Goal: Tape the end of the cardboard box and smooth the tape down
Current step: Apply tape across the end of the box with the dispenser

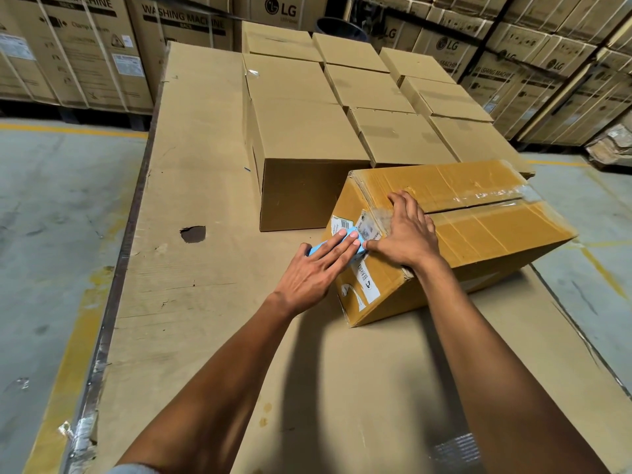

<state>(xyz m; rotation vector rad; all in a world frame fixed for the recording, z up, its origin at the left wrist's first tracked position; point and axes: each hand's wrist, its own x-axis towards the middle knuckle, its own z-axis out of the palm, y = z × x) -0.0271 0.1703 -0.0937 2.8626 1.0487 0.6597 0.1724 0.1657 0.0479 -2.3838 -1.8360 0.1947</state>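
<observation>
My two bare forearms reach forward from the near edge of the cardboard sheet (205,200) that covers the work surface, and both hands meet at the near end of the cardboard box (478,234). The box lies toward the right edge of the sheet, turned at an angle to it, with its near end face sloping toward me. My left hand (314,268) is held flat, fingers straight and close together, pressing a light blue tape dispenser (316,249) against the end face; only a small part of the dispenser shows past my fingers, and I cannot tell how much of a grip the palm has on it. My right hand (407,234) is spread open, palm down over the top corner of the box, fingers on the top face and thumb reaching toward the dispenser; it holds nothing. Clear tape (379,217) is visible beneath and just beside the right hand, wrinkled where it passes over the top edge. A further run of clear tape follows the centre seam (478,205) of the top flaps toward the far end of the box. White printed labels (367,285) are stuck on the end face, partly covered by my hands. Behind the box, toward the far edge of the sheet, plain brown cartons (307,138) stand packed in rows. Tall printed washing machine cartons (68,56) line the background. A dark hole (193,233) shows in the sheet left of the box.
</observation>
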